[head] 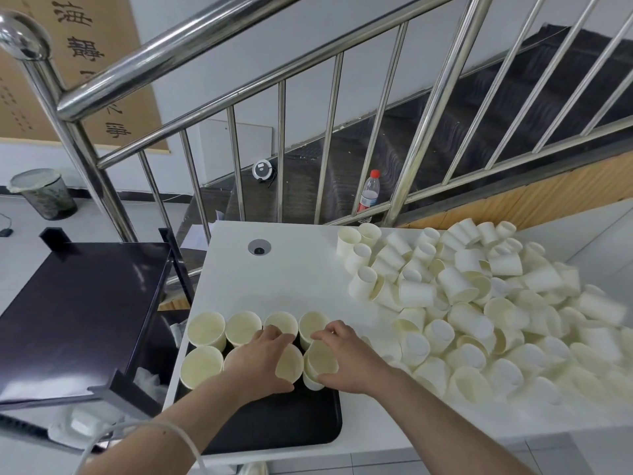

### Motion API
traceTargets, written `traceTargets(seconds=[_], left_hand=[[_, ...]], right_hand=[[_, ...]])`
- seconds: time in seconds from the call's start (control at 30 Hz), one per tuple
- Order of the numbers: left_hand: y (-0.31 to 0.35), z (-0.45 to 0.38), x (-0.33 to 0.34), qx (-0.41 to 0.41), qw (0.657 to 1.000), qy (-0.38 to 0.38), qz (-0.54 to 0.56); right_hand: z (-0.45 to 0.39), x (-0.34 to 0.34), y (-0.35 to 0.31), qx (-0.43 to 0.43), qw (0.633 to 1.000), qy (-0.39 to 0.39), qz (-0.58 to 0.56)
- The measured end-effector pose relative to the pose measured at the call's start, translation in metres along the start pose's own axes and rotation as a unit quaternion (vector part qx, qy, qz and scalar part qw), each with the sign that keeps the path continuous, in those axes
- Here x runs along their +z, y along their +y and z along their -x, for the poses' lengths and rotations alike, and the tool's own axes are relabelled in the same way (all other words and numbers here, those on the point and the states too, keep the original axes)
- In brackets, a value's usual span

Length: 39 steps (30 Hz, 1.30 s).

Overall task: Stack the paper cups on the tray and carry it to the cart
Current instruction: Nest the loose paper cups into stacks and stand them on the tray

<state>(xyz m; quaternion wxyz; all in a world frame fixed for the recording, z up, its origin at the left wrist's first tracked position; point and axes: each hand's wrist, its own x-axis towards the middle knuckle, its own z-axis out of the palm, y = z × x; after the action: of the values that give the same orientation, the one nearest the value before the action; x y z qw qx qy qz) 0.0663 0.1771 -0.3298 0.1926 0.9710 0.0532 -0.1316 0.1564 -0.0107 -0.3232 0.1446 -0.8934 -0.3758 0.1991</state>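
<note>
A black tray (294, 426) lies at the near left corner of the white table (294, 269). Several cream paper cups stand upright on the tray in two rows, such as one at the far left (206, 329). My left hand (262, 359) grips a cup (289, 363) in the near row. My right hand (342, 358) grips another cup (322, 358) just beside it, at the right end of that row. A big heap of loose paper cups (479, 310) covers the right half of the table.
A dark cart (78, 303) with a flat top stands just left of the table. A steel stair railing (284, 108) runs behind the table, with a water bottle (369, 195) on the stairs. A lined waste bin (42, 193) stands far left.
</note>
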Motion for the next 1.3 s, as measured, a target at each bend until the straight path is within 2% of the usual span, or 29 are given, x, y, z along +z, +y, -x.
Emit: traceTargets(seconds=[0.33,0.77,0.83,0.93,1.03,1.17,1.3], left_hand=[[0.002,-0.004,0.003,0.009,0.999,-0.003,-0.053],[-0.001,-0.008,0.004,0.010,0.999,0.001,-0.030],[-0.002,-0.013,0.002,0.015,1.000,0.012,-0.016],[-0.001,-0.021,-0.006,0.019,0.999,0.037,0.005],[0.003,-0.029,-0.012,0.019,0.997,0.064,0.028],[0.003,-0.037,-0.014,0.022,0.995,0.083,0.049],[0.003,-0.046,-0.016,0.027,0.994,0.087,0.057]], right_hand=[[-0.007,0.015,0.001,0.022,0.999,-0.031,0.012],[-0.008,0.021,0.004,0.023,0.999,-0.029,-0.001],[-0.007,0.016,0.007,0.033,0.999,-0.004,-0.018],[-0.005,0.005,0.018,0.070,0.995,0.062,-0.017],[-0.004,-0.006,0.035,0.152,0.983,0.102,0.006],[-0.006,-0.012,0.053,0.247,0.967,0.059,0.032],[-0.013,-0.009,0.065,0.279,0.959,0.014,0.053]])
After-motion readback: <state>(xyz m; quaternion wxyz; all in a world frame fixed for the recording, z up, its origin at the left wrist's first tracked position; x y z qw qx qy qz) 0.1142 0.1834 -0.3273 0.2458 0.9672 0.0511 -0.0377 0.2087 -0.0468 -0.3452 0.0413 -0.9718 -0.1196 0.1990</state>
